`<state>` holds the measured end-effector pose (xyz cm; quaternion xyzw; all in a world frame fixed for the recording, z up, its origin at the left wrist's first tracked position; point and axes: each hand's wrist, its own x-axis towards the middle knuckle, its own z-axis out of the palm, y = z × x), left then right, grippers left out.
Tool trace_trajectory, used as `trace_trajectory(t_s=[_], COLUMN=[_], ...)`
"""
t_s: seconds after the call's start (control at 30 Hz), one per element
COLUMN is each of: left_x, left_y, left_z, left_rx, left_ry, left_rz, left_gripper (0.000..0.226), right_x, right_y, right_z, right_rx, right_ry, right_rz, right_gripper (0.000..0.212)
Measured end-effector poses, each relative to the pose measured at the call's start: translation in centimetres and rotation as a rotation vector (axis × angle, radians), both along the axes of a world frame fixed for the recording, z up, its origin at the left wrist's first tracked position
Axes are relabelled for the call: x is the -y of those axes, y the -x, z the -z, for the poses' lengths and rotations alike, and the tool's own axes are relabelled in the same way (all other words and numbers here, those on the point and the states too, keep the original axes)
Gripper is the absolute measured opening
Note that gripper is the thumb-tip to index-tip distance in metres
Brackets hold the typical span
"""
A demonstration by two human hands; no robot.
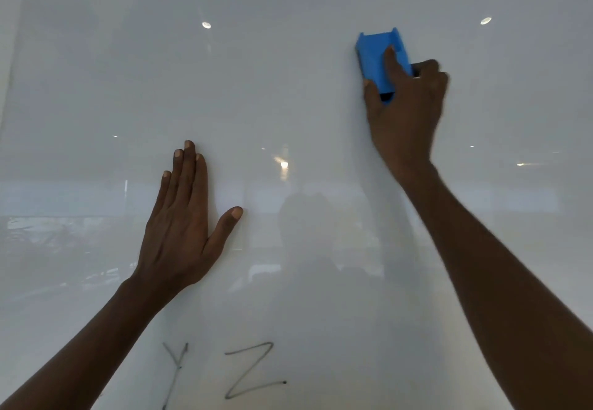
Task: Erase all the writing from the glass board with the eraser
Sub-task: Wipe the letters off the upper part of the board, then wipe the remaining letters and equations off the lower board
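A white glass board (288,88) fills the view. My right hand (406,111) grips a blue eraser (375,56) and presses it flat on the board at the upper right. My left hand (183,217) lies flat on the glass at the middle left, fingers stretched and thumb spread, holding nothing. Two dark marker letters stand low on the board: a "Y" (176,368) partly cut by my left forearm and a "Z" (252,369) to its right. The glass around the eraser shows no writing.
The glass mirrors ceiling lights (206,25) and a dim room with a faint outline of a person (305,217). The board's left edge (12,56) runs down the far left of the view.
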<state>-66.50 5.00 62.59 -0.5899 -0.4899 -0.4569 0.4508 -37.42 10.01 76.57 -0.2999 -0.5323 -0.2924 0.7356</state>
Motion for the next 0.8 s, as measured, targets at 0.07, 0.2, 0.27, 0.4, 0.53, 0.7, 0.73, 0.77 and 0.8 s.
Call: trace_trajectory(t_s=[0.07, 0.2, 0.27, 0.4, 0.53, 0.7, 0.73, 0.77, 0.8], left_x=[0.0, -0.1, -0.1, -0.3, -0.4, -0.3, -0.3, -0.3, -0.3], left_y=[0.2, 0.3, 0.3, 0.5, 0.6, 0.6, 0.7, 0.7, 0.6], left_z=[0.1, 0.2, 0.3, 0.5, 0.4, 0.4, 0.4, 0.4, 0.4], left_rx=[0.001, 0.014, 0.022, 0.027, 0.029, 0.011, 0.012, 0.013, 0.013], left_ry=[-0.016, -0.03, -0.033, -0.049, -0.048, -0.048, -0.049, -0.051, -0.051], left_rz=[0.012, 0.02, 0.025, 0.018, 0.016, 0.02, 0.019, 0.018, 0.017], left_gripper=[0.092, 0.091, 0.089, 0.086, 0.089, 0.09, 0.09, 0.09, 0.09], right_x=[1.2, 3.1, 3.6, 4.1, 4.1, 3.3, 2.9, 2.5, 2.1], right_y=[3.9, 10.7, 12.8, 14.0, 12.6, 9.0, 7.9, 6.6, 5.3], right_z=[1.0, 4.5, 6.4, 9.2, 10.4, 10.7, 10.7, 10.6, 10.6], right_rx=[0.076, 0.22, 0.273, 0.384, 0.428, 0.327, 0.297, 0.267, 0.237], right_ry=[-0.004, -0.002, -0.014, -0.006, -0.012, -0.006, -0.004, 0.0, 0.008], right_rz=[-0.009, -0.045, -0.011, 0.049, 0.049, 0.025, 0.02, 0.008, -0.005], right_gripper=[0.052, 0.054, 0.054, 0.052, 0.051, 0.05, 0.051, 0.052, 0.053])
